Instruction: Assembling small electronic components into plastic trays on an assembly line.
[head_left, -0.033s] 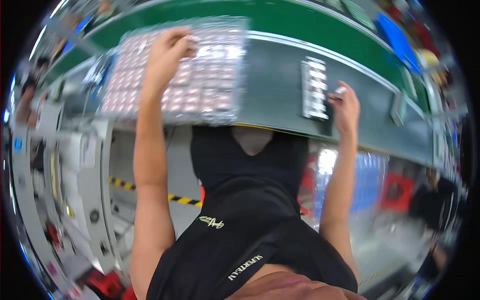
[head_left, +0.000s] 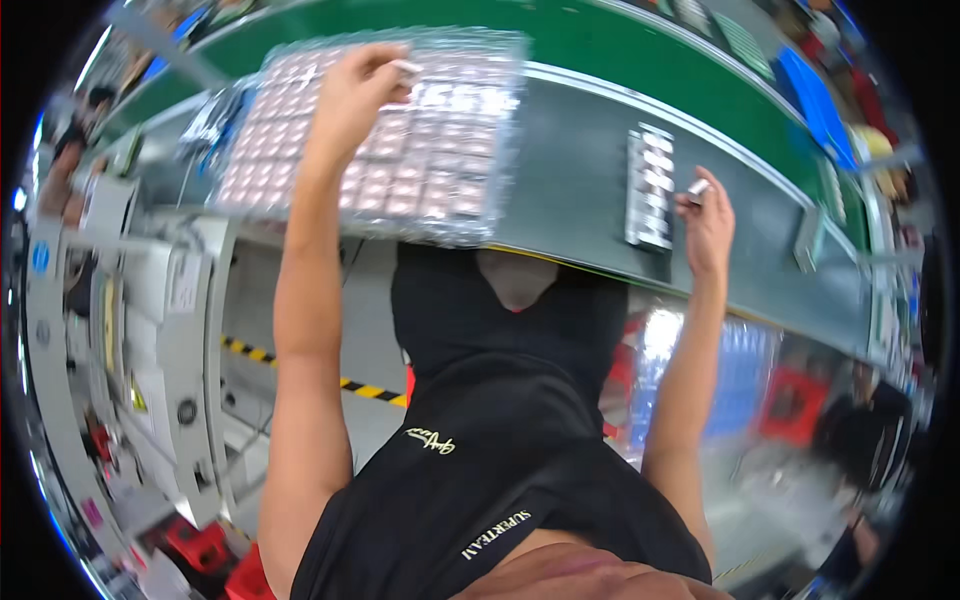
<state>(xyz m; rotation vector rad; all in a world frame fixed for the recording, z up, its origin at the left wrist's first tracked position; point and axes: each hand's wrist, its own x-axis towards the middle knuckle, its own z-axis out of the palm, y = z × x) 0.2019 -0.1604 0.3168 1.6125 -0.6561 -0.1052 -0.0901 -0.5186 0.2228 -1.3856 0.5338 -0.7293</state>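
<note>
Pieces [head_left: 698, 188] in hands [head_left: 711, 232]: left's long axis crosswise, right's seemingly diagonal.

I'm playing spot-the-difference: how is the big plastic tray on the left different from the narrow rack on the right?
The plastic tray is wide; the rack is narrow. The tray looks clear, with many pinkish pieces; the rack looks dark, with a line of shiny pieces. The left hand is over the tray; the right hand is beside the rack. Tray and rack both lie on the workbench and hold small pieces.
</note>
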